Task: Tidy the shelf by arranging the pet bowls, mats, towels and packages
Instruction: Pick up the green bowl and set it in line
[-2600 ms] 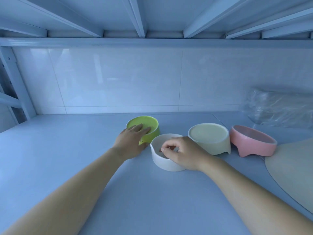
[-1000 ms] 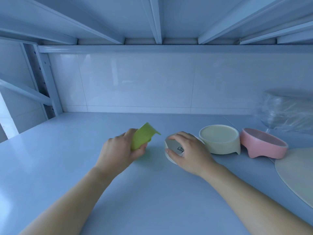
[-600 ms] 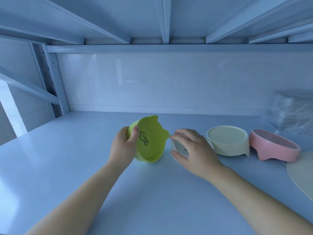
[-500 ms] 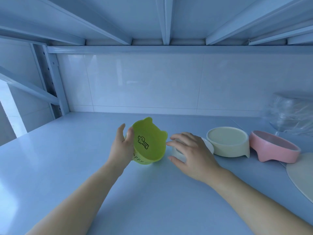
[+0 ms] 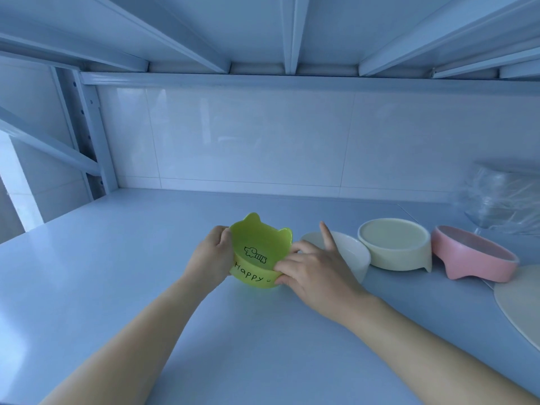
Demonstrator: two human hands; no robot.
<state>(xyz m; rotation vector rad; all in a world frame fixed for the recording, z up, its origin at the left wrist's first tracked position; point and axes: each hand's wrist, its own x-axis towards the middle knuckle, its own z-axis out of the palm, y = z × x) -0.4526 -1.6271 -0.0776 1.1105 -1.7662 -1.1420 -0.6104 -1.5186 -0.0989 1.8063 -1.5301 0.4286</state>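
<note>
With my left grip point(image 5: 210, 258) curled round the tilted green cat-eared bowl point(image 5: 260, 249) and my right grip point(image 5: 315, 273) pinching its near rim, mid-shelf point(image 5: 131, 273), a slip of this light hold could knock the white bowl point(image 5: 349, 252) just at its 3 o'clock.

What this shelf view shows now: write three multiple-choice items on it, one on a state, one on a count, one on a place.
1. The green bowl is: A upside down; B held in both hands; C left untouched.
2. Bowls in view: A three; B four; C five.
3. Directly right of the white bowl stands: A the cream bowl; B a towel; C a bottle.

Answers:
1 B: the left hand and the right hand grip its sides.
2 B: there are green, white and cream ones and the pink bowl.
3 A: the cream bowl sits between the white one and the pink one.
</note>
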